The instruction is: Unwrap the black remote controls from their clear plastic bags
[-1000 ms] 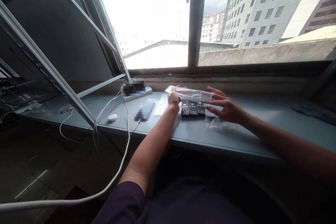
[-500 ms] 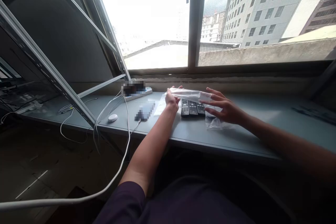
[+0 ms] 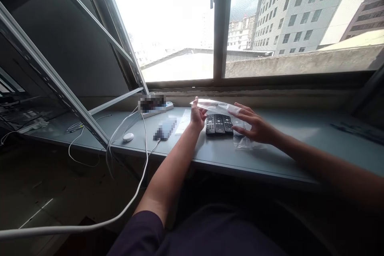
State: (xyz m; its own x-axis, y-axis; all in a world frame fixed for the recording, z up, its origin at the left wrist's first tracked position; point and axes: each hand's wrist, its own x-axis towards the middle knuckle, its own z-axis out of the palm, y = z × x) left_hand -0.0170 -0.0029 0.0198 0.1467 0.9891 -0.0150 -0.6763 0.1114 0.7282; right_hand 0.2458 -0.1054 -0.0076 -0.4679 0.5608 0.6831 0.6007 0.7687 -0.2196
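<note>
My left hand (image 3: 198,117) pinches the left end of a long clear plastic bag (image 3: 216,107) held just above the grey desk (image 3: 210,152). My right hand (image 3: 255,126) meets the bag's right end with its fingers spread and stretched out. Under the bag lie three black remote controls (image 3: 219,123) side by side. More crumpled clear plastic (image 3: 244,141) rests on the desk beneath my right hand.
A white power strip (image 3: 156,107) sits near the window sill, with white cables (image 3: 141,156) trailing off the desk's front edge. A phone (image 3: 165,129), a small white round device (image 3: 128,137) and a sheet of paper (image 3: 183,122) lie left of the remotes. A metal shelf frame (image 3: 60,84) slants at left.
The bag and both hands have stayed over the remotes; my left hand's grip shifted slightly upward on the bag's end. The view drifted a little.
</note>
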